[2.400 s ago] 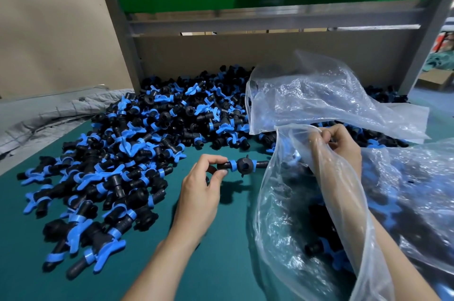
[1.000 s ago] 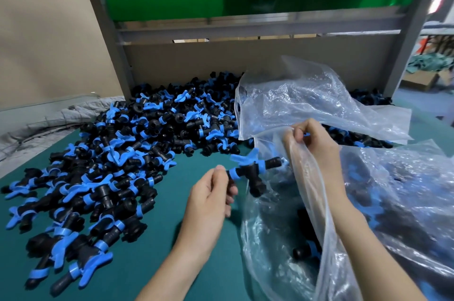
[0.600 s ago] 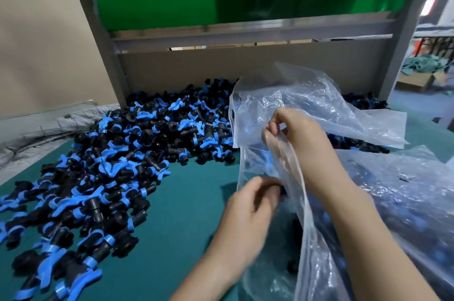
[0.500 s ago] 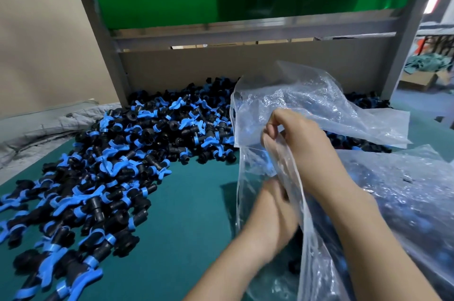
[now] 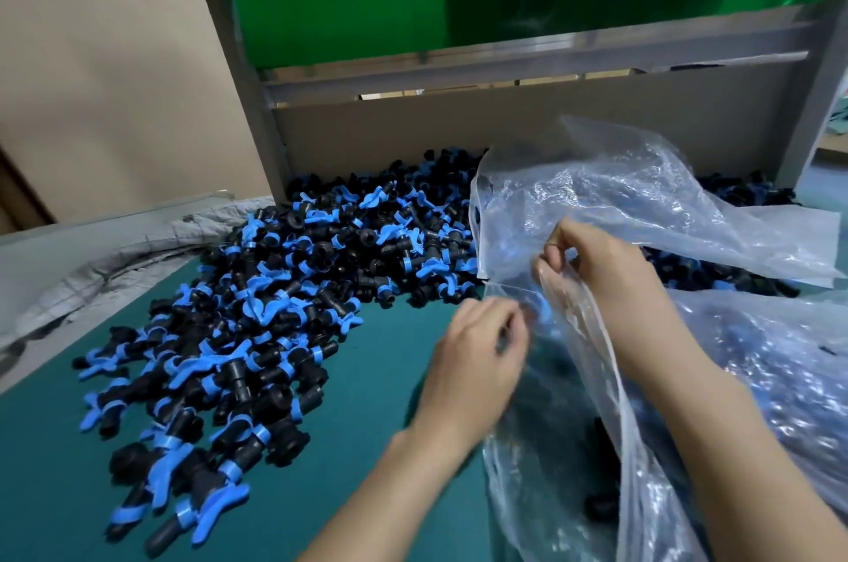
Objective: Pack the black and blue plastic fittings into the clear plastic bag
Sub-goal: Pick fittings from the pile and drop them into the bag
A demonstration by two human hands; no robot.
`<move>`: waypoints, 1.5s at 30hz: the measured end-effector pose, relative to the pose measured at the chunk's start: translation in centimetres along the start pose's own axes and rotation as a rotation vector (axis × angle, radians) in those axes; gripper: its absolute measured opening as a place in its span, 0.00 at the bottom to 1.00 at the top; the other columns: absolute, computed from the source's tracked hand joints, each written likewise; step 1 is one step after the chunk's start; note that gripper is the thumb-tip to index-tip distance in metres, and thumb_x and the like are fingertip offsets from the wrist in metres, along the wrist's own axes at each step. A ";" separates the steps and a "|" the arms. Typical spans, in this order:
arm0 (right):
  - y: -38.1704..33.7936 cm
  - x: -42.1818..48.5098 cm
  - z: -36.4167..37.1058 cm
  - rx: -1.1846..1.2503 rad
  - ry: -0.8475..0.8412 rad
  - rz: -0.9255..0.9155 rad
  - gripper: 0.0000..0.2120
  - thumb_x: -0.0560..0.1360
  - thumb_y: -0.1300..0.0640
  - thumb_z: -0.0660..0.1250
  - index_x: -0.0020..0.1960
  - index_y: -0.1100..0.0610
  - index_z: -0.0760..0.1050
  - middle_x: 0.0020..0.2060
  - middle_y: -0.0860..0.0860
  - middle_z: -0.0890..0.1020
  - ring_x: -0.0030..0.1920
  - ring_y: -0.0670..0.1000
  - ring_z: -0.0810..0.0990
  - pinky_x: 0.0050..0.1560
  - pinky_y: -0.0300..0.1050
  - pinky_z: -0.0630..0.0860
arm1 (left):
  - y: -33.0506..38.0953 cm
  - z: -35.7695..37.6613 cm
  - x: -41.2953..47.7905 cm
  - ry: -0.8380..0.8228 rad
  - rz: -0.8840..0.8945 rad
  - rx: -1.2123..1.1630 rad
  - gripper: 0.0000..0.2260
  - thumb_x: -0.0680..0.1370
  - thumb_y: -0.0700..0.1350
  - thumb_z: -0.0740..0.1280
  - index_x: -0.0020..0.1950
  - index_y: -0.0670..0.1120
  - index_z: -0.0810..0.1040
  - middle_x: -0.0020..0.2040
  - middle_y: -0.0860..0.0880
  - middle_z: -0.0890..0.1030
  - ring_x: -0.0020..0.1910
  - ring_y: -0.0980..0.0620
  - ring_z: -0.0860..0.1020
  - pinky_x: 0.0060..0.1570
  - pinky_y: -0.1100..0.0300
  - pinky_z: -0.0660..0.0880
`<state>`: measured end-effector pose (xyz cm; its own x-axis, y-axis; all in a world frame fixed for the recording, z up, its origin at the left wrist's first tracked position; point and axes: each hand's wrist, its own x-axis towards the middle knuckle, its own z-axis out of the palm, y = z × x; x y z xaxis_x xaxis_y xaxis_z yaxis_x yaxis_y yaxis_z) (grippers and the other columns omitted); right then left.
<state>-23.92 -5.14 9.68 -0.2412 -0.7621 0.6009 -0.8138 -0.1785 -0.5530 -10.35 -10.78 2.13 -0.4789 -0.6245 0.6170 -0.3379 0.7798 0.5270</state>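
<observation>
Right hand (image 5: 605, 272) pinches bag (image 5: 642, 203) rim; left hand (image 5: 477, 359) empty beside it.

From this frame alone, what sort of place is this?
Likely a factory packing bench: a large loose heap of identical fittings on a green work mat, clear plastic bags being filled by hand, and a grey metal frame behind.

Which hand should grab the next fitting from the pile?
Left. The left hand looks empty and sits beside the pile of fittings, while the right hand is pinching the clear plastic bag rim, holding its mouth open.
</observation>
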 end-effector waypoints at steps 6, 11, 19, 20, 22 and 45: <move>0.5 -0.7 1.2 -0.092 -0.117 0.048 0.11 0.77 0.54 0.65 0.39 0.50 0.65 0.37 0.46 0.76 0.38 0.51 0.73 0.40 0.52 0.71 | -7.8 -2.7 -1.2 0.127 -0.471 0.193 0.13 0.83 0.51 0.56 0.66 0.51 0.72 0.61 0.53 0.74 0.59 0.55 0.72 0.57 0.53 0.73; 1.3 -0.9 1.6 -0.122 -0.138 0.080 0.11 0.78 0.54 0.65 0.39 0.51 0.65 0.35 0.46 0.74 0.35 0.47 0.70 0.36 0.47 0.68 | -9.9 -1.5 1.2 0.047 -0.487 0.407 0.25 0.82 0.54 0.58 0.78 0.48 0.57 0.73 0.45 0.64 0.69 0.44 0.67 0.65 0.48 0.67; 2.6 -1.3 2.2 -0.103 -0.156 0.139 0.11 0.78 0.52 0.64 0.40 0.51 0.65 0.35 0.48 0.75 0.35 0.52 0.72 0.38 0.49 0.70 | -12.5 -0.2 5.8 -0.075 -0.390 0.588 0.33 0.79 0.62 0.60 0.80 0.51 0.52 0.80 0.47 0.51 0.74 0.42 0.60 0.69 0.42 0.61; 2.8 -1.3 2.3 -0.094 -0.154 0.143 0.11 0.78 0.53 0.65 0.40 0.52 0.65 0.35 0.48 0.76 0.35 0.53 0.72 0.39 0.50 0.71 | -12.6 -0.2 6.1 -0.065 -0.394 0.585 0.31 0.80 0.62 0.60 0.79 0.51 0.55 0.79 0.47 0.54 0.72 0.41 0.64 0.67 0.43 0.62; 3.0 -1.3 2.4 -0.080 -0.155 0.149 0.11 0.78 0.53 0.65 0.39 0.52 0.65 0.35 0.48 0.76 0.35 0.53 0.72 0.40 0.51 0.72 | -12.4 -0.2 6.3 -0.042 -0.388 0.553 0.27 0.80 0.59 0.62 0.75 0.50 0.60 0.74 0.46 0.61 0.59 0.42 0.75 0.63 0.44 0.65; 3.4 -1.4 2.4 -0.093 -0.177 0.189 0.12 0.79 0.52 0.63 0.39 0.50 0.65 0.35 0.48 0.76 0.36 0.54 0.73 0.40 0.52 0.73 | -7.3 -3.6 -0.5 0.419 -0.518 -0.306 0.10 0.80 0.59 0.60 0.59 0.61 0.63 0.56 0.53 0.77 0.51 0.58 0.76 0.49 0.58 0.72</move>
<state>-25.04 -6.18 5.55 -0.3034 -0.8749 0.3776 -0.8104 0.0285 -0.5852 -4.75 -16.36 0.05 0.0514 -0.9220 0.3838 -0.1666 0.3710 0.9136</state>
